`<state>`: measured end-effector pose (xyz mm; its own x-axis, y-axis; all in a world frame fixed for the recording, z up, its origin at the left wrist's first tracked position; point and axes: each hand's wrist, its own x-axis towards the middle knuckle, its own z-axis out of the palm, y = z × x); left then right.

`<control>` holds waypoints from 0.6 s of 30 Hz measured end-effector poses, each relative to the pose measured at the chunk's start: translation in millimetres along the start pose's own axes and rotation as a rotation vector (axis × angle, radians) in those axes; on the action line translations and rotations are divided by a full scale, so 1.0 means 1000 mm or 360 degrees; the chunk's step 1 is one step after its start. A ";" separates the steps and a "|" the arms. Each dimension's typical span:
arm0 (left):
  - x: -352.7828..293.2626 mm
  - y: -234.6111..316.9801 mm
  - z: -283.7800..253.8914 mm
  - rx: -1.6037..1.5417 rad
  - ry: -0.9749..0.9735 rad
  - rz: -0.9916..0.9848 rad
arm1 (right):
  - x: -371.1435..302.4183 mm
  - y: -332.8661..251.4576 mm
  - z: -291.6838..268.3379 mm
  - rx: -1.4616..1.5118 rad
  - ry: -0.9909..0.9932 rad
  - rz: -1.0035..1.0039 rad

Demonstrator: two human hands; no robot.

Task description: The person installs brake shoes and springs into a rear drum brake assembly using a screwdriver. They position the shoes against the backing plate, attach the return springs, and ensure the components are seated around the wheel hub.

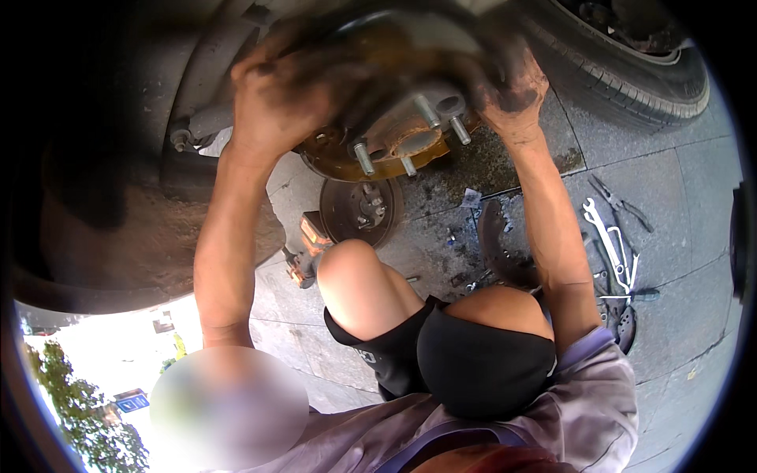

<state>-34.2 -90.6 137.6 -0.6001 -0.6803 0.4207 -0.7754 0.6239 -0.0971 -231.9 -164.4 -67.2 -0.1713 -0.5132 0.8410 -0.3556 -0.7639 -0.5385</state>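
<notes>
A rusty wheel hub (pixel 418 142) with several bright studs is in front of me at the top of the head view. Behind it shows a brown backing plate (pixel 335 169). My left hand (pixel 288 98) is closed at the left side of a dark curved part (pixel 418 39) that arches around the hub. On the other side my right hand (pixel 512 91), blackened with grime, has its fingers curled over the same part's edge. Motion blurs this part and my fingertips, so its exact kind cannot be made out.
Below the hub a brake drum (pixel 335 213) lies on the paving, beside an orange and black power tool (pixel 313 236). A curved brake shoe (pixel 493 236), pliers (pixel 619 202) and wrenches (pixel 611 236) lie to the right. A tyre (pixel 623 87) rests at the upper right.
</notes>
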 end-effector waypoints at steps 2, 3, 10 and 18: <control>0.002 0.005 0.004 0.0096 -0.0052 -0.0002 | -0.011 0.009 -0.002 -0.0036 0.0185 -0.0103; 0.003 0.008 0.001 0.0132 -0.0100 -0.0019 | -0.012 0.007 -0.008 -0.0278 0.0102 -0.0280; -0.004 -0.002 0.002 0.0320 -0.0043 0.0077 | -0.079 -0.008 0.011 0.0258 0.0002 0.0557; 0.006 -0.002 0.000 0.0105 -0.0100 0.0167 | -0.034 -0.026 -0.007 0.0655 -0.0234 0.1229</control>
<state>-36.7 -95.8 140.2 -0.6879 -0.6368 0.3482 -0.7179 0.6676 -0.1973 -223.4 -124.7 -81.1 -0.0966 -0.9670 0.2357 0.1740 -0.2495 -0.9526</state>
